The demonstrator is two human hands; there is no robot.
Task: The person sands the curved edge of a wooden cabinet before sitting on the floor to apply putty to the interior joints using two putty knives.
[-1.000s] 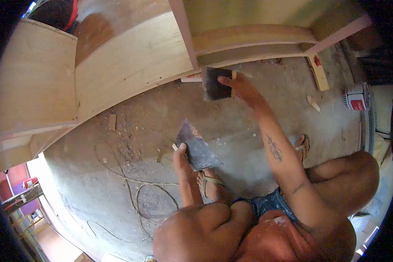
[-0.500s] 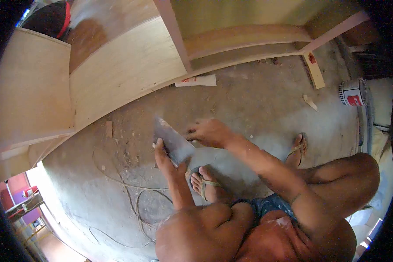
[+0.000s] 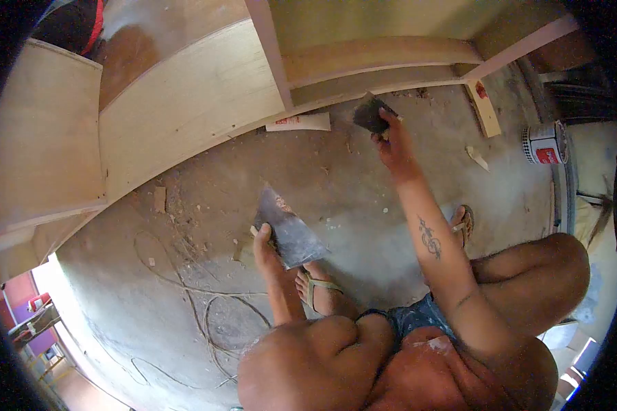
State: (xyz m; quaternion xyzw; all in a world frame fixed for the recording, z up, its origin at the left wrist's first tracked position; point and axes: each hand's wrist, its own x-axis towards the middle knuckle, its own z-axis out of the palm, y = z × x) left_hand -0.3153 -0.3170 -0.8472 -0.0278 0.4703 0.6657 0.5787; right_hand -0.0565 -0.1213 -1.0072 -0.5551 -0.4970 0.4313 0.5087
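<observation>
While the person is squatting on the concrete floor (image 3: 363, 185), the head view is showing the right hand (image 3: 394, 147) gripping one small dark scraper (image 3: 371, 113) at 12 o'clock, against the lower rail of one plywood cabinet (image 3: 192, 103). The left hand (image 3: 266, 246) is clasping one wide blade (image 3: 289, 233) at centre. Panels are appearing bare, so surfacing is judged barely begun. One paint can (image 3: 545, 144) is standing at 2 o'clock.

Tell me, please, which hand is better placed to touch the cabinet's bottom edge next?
Probably the right hand: it holds the small scraper out by the cabinet base. The left hand holds the wide blade low, near the foot.
</observation>
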